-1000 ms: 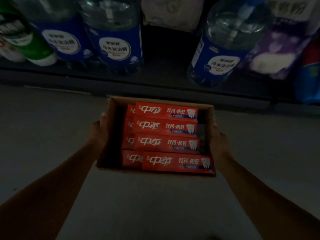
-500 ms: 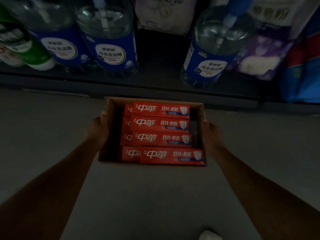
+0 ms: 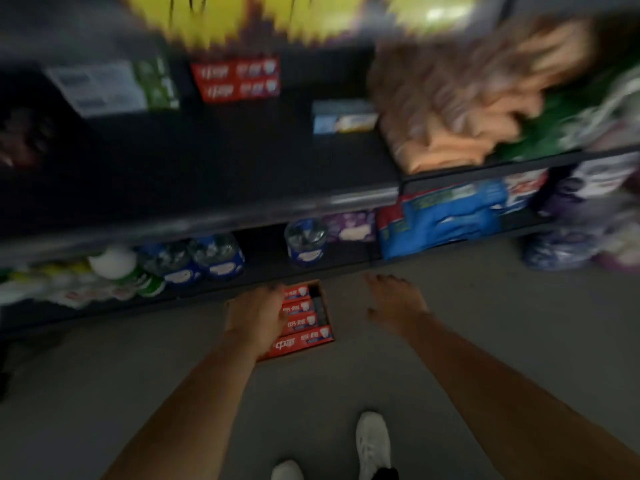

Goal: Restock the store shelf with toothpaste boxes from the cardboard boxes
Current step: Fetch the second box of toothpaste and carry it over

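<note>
An open cardboard box (image 3: pixel 311 283) stands on the grey floor in front of the bottom shelf, filled with red toothpaste boxes (image 3: pixel 304 336) lying flat. My left hand (image 3: pixel 258 317) hovers over the left part of the box and hides the toothpaste there; its fingers look stretched out, holding nothing. My right hand (image 3: pixel 394 299) is to the right of the box, apart from it, fingers spread and empty. On the dark middle shelf (image 3: pixel 207 216), two more red toothpaste boxes (image 3: pixel 239 79) stand stacked at the back. The whole view is motion-blurred.
Blue-labelled bottles (image 3: pixel 304 244) and green-and-white bottles (image 3: pixel 117 268) line the bottom shelf. Blue packs (image 3: pixel 446 216) and purple packs fill the right. Green and blue boxes sit on the middle shelf, orange cloths (image 3: pixel 450 133) to their right. My white shoes (image 3: pixel 373 441) are on the floor.
Both hands have let go of the cardboard box, which now rests on the floor. The view has swung up and back, so the higher shelves show.
</note>
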Demonstrator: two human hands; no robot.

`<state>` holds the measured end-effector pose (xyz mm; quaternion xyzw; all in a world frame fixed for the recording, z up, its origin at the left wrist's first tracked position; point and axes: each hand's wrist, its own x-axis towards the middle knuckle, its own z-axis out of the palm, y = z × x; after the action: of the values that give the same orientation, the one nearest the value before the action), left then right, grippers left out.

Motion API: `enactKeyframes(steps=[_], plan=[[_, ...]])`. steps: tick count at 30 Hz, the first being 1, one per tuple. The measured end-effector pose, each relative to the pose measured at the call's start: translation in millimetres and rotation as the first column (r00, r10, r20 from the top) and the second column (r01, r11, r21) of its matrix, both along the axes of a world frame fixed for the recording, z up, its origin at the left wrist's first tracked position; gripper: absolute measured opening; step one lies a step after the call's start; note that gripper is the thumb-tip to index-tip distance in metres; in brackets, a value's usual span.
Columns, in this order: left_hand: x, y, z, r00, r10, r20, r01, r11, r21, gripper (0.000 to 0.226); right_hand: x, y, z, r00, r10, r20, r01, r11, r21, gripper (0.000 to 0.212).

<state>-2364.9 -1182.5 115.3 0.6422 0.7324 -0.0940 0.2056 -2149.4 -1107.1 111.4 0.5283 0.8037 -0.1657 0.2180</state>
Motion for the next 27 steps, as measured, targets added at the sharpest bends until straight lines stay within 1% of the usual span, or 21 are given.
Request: enactKeyframes(steps=[4,7,10,12,15,17,21,24,27], plan=[[49.3,14.9,140.9,0.986,-0.162,-0.049,0.166,0.979,0.115,0.039,50.3,-15.8,143.1,0.997,-0.068,-0.045,0.074,0.988,0.138,0.051],[95.7,24.3,230.4,0.961,-0.270,-0.057,0.276,0.950,0.149,0.032,100.1,-28.3,232.3,0.995,-0.096,-0.036,0.102,0.967,0.233,0.048],[153.1,28.0,300.7,0.914,-0.402,-0.052,0.404,0.895,0.186,0.031,159.2,-44.7,303.7,0.979,-0.198,-0.046,0.203,0.933,0.298,0.049],[196.1,32.7,334.8,0.874,-0.481,-0.073,0.485,0.848,0.216,0.030,200.4,-55.5,339.0,0.955,-0.288,-0.067,0.293,0.897,0.331,0.052],[270.8,42.4,373.6,0.770,-0.619,-0.153,0.637,0.736,0.228,0.032,266.9,-75.6,378.9,0.906,-0.405,-0.120,0.419,0.828,0.372,0.049],[325.8,51.0,395.9,0.705,-0.686,-0.178,0.707,0.661,0.253,0.033,314.6,-88.0,399.2,0.861,-0.481,-0.167,0.506,0.770,0.390,0.048],[446.9,74.0,419.4,0.578,-0.795,-0.184,0.801,0.510,0.313,0.032,414.9,-102.7,427.9,0.759,-0.616,-0.213,0.645,0.662,0.383,0.057],[546.6,96.3,424.4,0.506,-0.847,-0.165,0.839,0.438,0.323,0.034,496.3,-100.6,435.2,0.691,-0.691,-0.211,0.710,0.595,0.377,0.064],[648.4,119.7,430.9,0.432,-0.880,-0.199,0.873,0.352,0.338,0.034,586.6,-86.8,436.1,0.641,-0.742,-0.196,0.747,0.544,0.381,0.052]])
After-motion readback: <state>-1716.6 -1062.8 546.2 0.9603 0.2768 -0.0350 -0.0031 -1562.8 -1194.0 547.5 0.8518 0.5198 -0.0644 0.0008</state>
